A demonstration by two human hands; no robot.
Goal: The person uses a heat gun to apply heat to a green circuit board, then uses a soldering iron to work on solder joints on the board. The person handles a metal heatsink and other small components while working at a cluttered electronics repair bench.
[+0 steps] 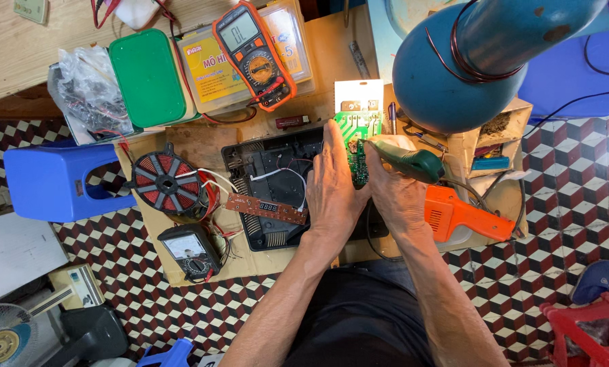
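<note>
My left hand (pixel 331 187) holds a green circuit board (pixel 356 146) upright by its edge, over a black plastic appliance base (pixel 270 170). In my right hand (pixel 396 197) I grip a green-handled soldering iron (pixel 408 160), its tip pointing at the board. A narrow brown display board (pixel 267 208) with wires lies across the black base. A round copper induction coil (pixel 167 183) rests just left of the base, joined by wires.
An orange solder gun (pixel 461 214) lies right of my right hand. A small analog meter (pixel 190 250) sits front left, an orange multimeter (pixel 253 54) at the back. A teal lamp shade (pixel 454 68) overhangs at right. A blue stool (pixel 49 182) stands left, a red stool (pixel 590 326) right.
</note>
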